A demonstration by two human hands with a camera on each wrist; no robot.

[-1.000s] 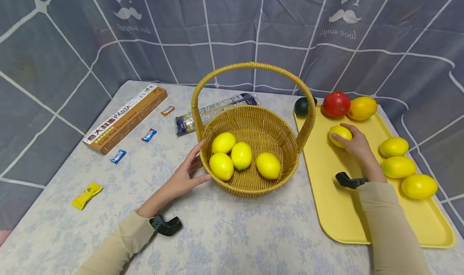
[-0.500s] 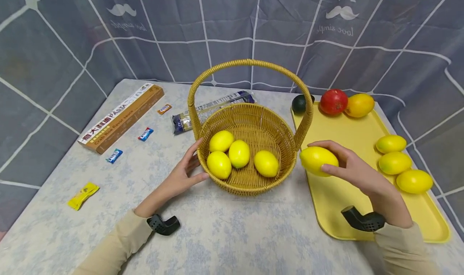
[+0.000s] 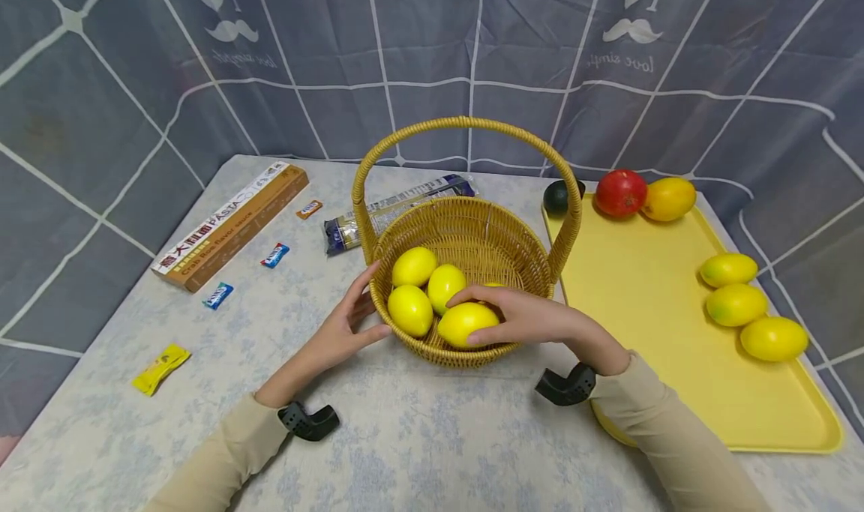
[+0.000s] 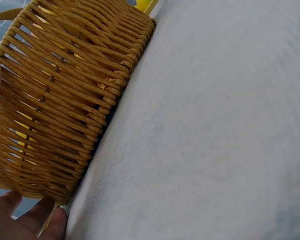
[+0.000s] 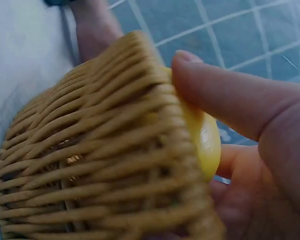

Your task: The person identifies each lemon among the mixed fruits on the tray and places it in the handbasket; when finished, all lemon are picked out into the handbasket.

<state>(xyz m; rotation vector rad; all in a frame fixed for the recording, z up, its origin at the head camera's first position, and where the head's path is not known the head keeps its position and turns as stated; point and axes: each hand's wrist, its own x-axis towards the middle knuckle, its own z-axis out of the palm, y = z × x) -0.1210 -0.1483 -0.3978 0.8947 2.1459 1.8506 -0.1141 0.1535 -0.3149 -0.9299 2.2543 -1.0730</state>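
Observation:
My right hand (image 3: 523,315) holds a yellow lemon (image 3: 466,326) inside the front of the round wicker basket (image 3: 466,359), thumb on the near side and fingers over the top. In the right wrist view this lemon (image 5: 209,145) shows between thumb and fingers, partly behind the woven wall. Several other lemons (image 3: 414,266) lie in the basket; one is mostly covered by the right hand. My left hand (image 3: 340,333) rests against the basket's left side with fingers spread. Its fingertips (image 4: 52,227) touch the weave low down in the left wrist view.
A yellow tray (image 3: 648,302) at right bears three lemons (image 3: 736,304), a red fruit (image 3: 620,193), a yellow mango-like fruit (image 3: 669,199) and a dark green fruit (image 3: 556,197). Behind the basket lies a pasta packet (image 3: 398,211). A pasta box (image 3: 232,227) and small wrapped sweets (image 3: 160,369) lie left.
My right hand has picked the lemon up from the tray and carried it left, over the basket's rim and into the basket. My left hand has stayed at the basket's side.

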